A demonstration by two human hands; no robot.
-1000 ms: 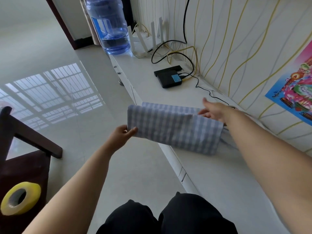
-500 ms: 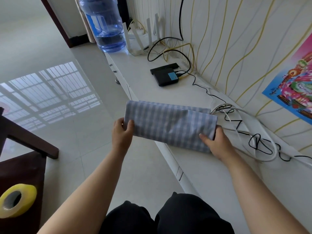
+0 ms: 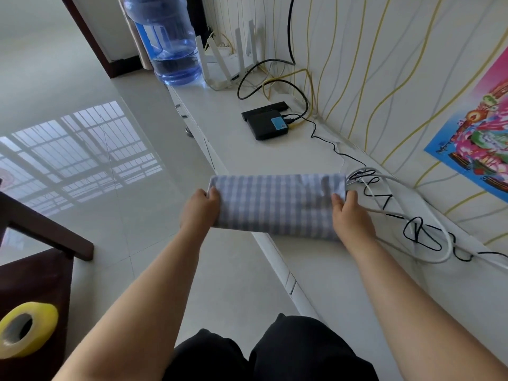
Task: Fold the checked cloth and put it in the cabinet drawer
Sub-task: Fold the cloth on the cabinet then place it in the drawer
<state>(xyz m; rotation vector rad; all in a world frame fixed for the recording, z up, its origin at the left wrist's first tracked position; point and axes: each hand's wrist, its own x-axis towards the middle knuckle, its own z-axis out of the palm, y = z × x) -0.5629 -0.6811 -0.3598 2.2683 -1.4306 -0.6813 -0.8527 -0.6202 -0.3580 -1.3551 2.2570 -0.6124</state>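
The blue-and-white checked cloth (image 3: 277,206) is folded into a long narrow band. It lies across the front edge of the white cabinet top (image 3: 324,270), its left part overhanging the floor. My left hand (image 3: 200,209) grips the cloth's left end, thumb on top. My right hand (image 3: 350,215) grips the right end. Drawer fronts (image 3: 290,284) run along the cabinet's edge below the cloth and look shut.
Tangled white and black cables (image 3: 412,215) lie just right of the cloth. A black box (image 3: 265,121), a white router (image 3: 228,59) and a blue water bottle (image 3: 167,39) stand farther back. A dark wooden chair (image 3: 35,259) holding yellow tape (image 3: 24,328) is at lower left.
My right hand came off the cloth's top edge and took hold of its right end. The cloth was folded narrower and both hands now hold it by its ends.
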